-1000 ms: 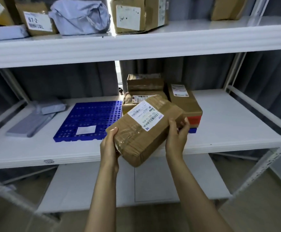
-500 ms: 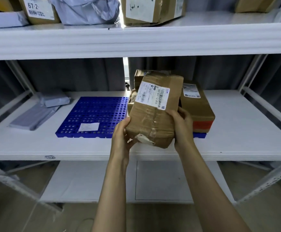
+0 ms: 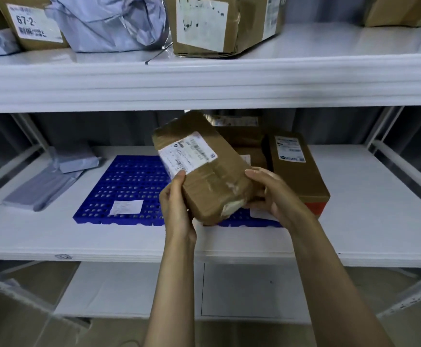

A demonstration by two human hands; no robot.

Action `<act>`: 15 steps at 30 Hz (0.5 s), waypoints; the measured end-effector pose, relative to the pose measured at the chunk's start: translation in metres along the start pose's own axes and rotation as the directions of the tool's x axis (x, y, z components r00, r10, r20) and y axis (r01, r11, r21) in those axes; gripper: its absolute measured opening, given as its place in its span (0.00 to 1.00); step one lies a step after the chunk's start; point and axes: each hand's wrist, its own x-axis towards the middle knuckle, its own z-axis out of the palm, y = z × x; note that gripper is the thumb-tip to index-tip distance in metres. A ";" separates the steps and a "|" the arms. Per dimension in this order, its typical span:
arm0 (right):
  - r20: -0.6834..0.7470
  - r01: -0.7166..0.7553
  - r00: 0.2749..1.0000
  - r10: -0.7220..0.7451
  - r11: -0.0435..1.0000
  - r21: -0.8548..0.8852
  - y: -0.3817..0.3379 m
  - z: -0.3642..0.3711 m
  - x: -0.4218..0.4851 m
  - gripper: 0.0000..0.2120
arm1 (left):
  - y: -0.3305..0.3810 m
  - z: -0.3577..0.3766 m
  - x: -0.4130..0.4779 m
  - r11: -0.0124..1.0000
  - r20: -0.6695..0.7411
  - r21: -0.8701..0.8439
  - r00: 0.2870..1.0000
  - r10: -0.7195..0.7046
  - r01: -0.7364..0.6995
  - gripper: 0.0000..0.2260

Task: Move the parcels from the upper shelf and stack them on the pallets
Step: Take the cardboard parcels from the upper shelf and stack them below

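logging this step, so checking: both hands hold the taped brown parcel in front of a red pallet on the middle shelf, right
The pallet is blue, not red; the head view shows it. The rest stands: left hand and right hand hold the taped brown parcel in front of it on the middle shelf.

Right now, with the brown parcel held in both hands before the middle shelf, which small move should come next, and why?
Probably lower the parcel onto the blue pallet, left of the stacked boxes. The left hand and right hand grip it tilted in the air, resting on nothing, and bare grid shows beside that stack.
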 end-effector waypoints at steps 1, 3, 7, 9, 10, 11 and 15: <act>0.017 -0.001 1.000 0.001 1.000 -0.023 0.000 -0.003 0.003 0.24 | 0.000 0.004 0.001 1.000 -0.020 -0.011 1.000 0.011 -0.011 0.27; 0.025 0.018 1.000 -0.017 0.999 -0.045 -0.002 -0.010 0.008 0.33 | -0.001 0.013 0.004 1.000 -0.035 -0.005 0.999 0.013 -0.013 0.29; -0.088 0.043 0.995 -0.044 0.999 -0.017 -0.007 -0.023 0.017 0.36 | -0.008 0.029 0.008 0.997 0.062 0.072 0.998 -0.001 -0.003 0.40; -0.138 0.050 0.989 -0.052 0.999 -0.019 -0.009 -0.026 0.021 0.25 | -0.012 0.035 0.012 0.994 0.090 0.108 0.996 -0.013 0.003 0.42; -0.171 0.063 0.983 -0.065 0.998 -0.022 -0.009 -0.026 0.022 0.17 | -0.014 0.037 0.015 0.992 0.096 0.124 0.995 -0.015 0.003 0.43; -0.210 0.081 0.974 -0.084 0.996 -0.021 -0.009 -0.026 0.023 0.11 | -0.015 0.038 0.017 0.990 0.095 0.140 0.995 -0.009 -0.004 0.44; -0.347 0.133 0.931 -0.116 0.991 0.025 -0.011 -0.029 0.030 0.08 | -0.012 0.033 0.028 0.970 0.010 0.225 0.996 0.092 -0.092 0.47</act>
